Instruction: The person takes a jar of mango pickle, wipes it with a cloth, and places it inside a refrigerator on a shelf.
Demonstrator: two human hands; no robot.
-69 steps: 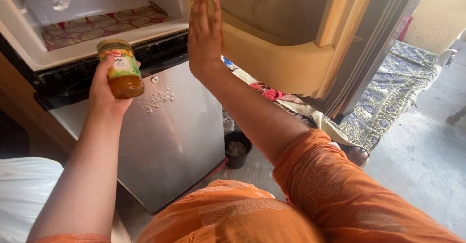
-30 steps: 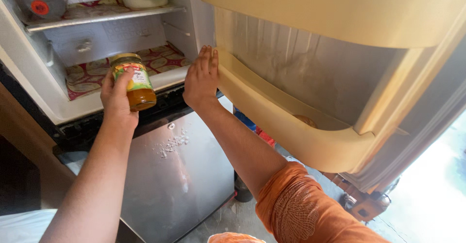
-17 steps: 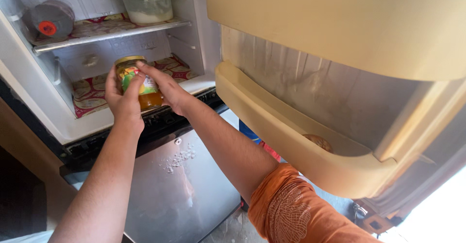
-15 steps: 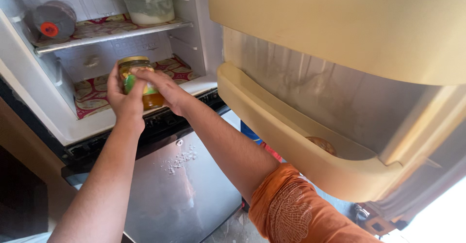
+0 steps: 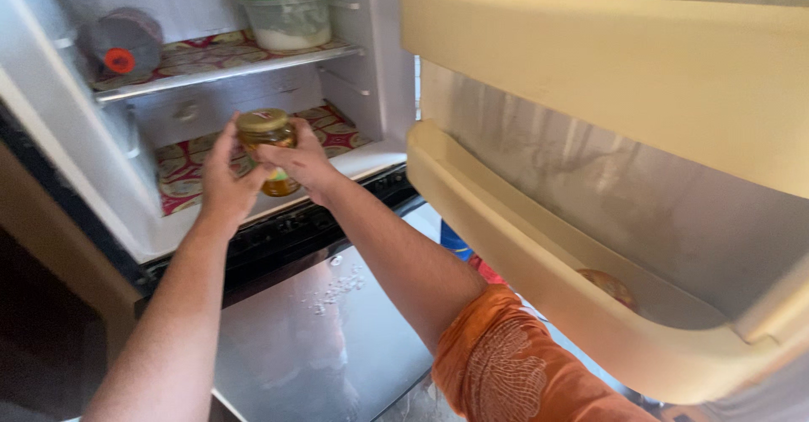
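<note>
Both hands grip a small glass jar [image 5: 268, 134] of orange-yellow preserve with a gold lid, held upright just in front of the open fridge compartment. My left hand [image 5: 221, 178] wraps its left side from behind. My right hand [image 5: 305, 162] closes over its front and right side, hiding most of the label. The jar hovers over the front edge of the lower shelf with the patterned red-and-cream mat [image 5: 190, 168].
On the upper shelf [image 5: 219, 66] stand a clear tub with a green lid [image 5: 289, 14] and a grey container lying on its side [image 5: 123, 41]. The open fridge door [image 5: 640, 93] with cream bins fills the right; a round item [image 5: 608, 287] lies in the lower bin. Below is a steel door [image 5: 320, 338].
My right hand left the door bin and joined my left hand on the jar. The jar has moved up toward the lower shelf, and the view has shifted closer.
</note>
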